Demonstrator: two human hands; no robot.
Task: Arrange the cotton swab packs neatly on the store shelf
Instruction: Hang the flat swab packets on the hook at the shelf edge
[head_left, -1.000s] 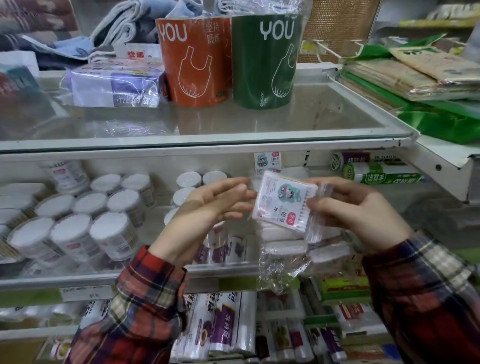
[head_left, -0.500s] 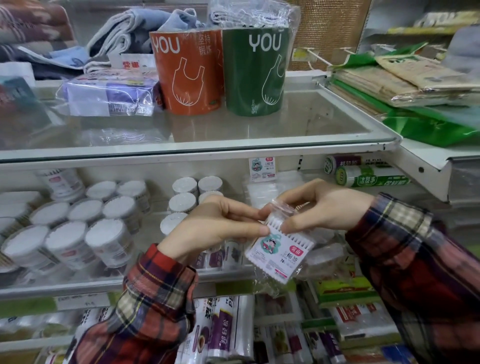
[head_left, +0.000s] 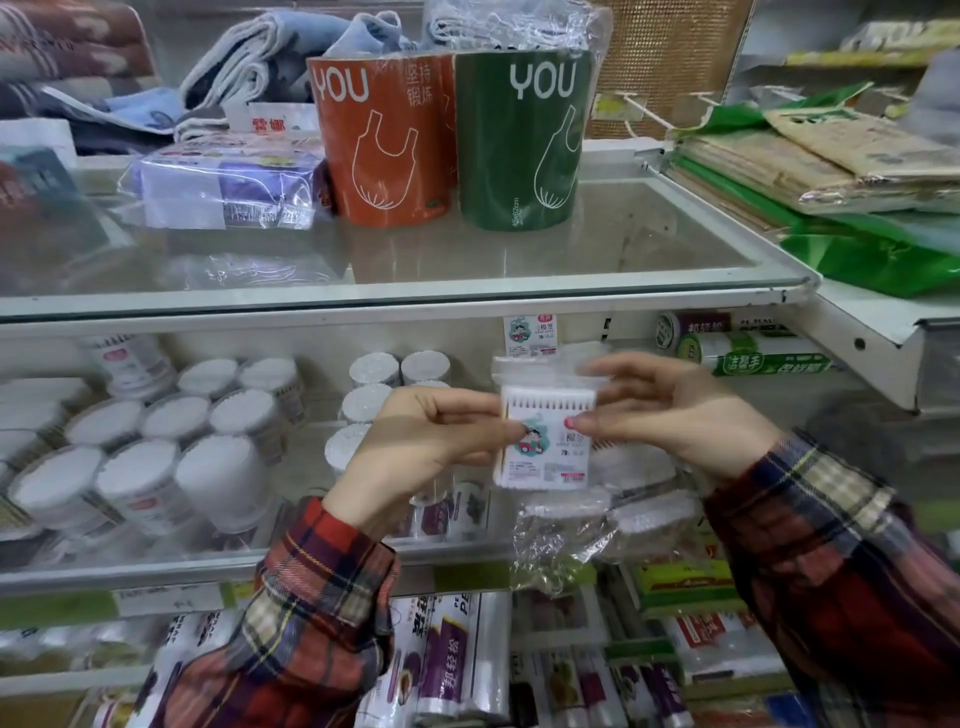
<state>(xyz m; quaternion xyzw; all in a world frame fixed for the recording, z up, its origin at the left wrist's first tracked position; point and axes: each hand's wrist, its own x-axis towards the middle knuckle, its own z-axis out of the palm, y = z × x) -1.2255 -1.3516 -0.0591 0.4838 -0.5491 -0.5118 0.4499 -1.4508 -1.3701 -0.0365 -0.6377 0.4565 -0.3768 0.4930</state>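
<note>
A small flat cotton swab pack (head_left: 548, 441), clear plastic with a cartoon label, is held upright in front of the middle shelf. My left hand (head_left: 431, 441) pinches its left edge and my right hand (head_left: 675, 415) pinches its right edge near the label. Behind and below it, more clear swab packs (head_left: 623, 514) lie loosely piled at the shelf's right part. Another upright pack (head_left: 530, 335) stands against the back wall under the glass shelf.
Several round white-topped swab tubs (head_left: 140, 467) fill the shelf's left and middle. A glass shelf (head_left: 467, 291) above carries orange (head_left: 384, 140) and green (head_left: 519, 140) bag rolls. Rolled bags (head_left: 452, 660) sit on the lower shelf; green rolls (head_left: 748, 358) lie right.
The pack was tilted and hanging low half a second ago; now both hands hold it upright and level, a little higher, label facing me.
</note>
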